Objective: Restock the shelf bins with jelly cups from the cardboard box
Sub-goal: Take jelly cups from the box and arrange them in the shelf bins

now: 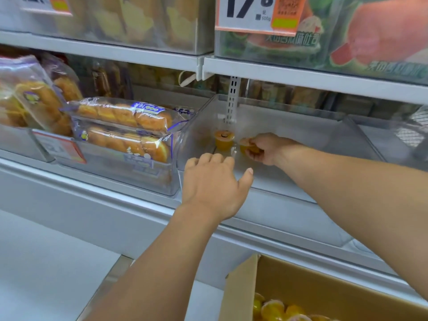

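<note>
The right hand (264, 148) reaches into a clear shelf bin (289, 135) and grips an orange jelly cup (246, 147), fingers curled round it, low against the bin floor. A second cup (223, 140) stands upright on the bin floor just left of the held one, near the bin's left wall. The left hand (214, 184) hovers at the bin's front edge with fingers loosely bent and thumb spread, holding nothing; whether its fingertips touch the rim cannot be told.

At the lower right the cardboard box (312, 276) stands open, with more yellow-orange cups (278, 310) lying in its bottom corner.

In the bin to the left, bread packs (125, 126) lie stacked in clear wrappers with blue print, and more bagged bread (30, 98) leans further left. A price tag (254, 12) reading 17.8 hangs on the shelf above, in front of packs printed with watermelon slices (375, 40). A white perforated upright (232, 98) rises behind the bin.
</note>
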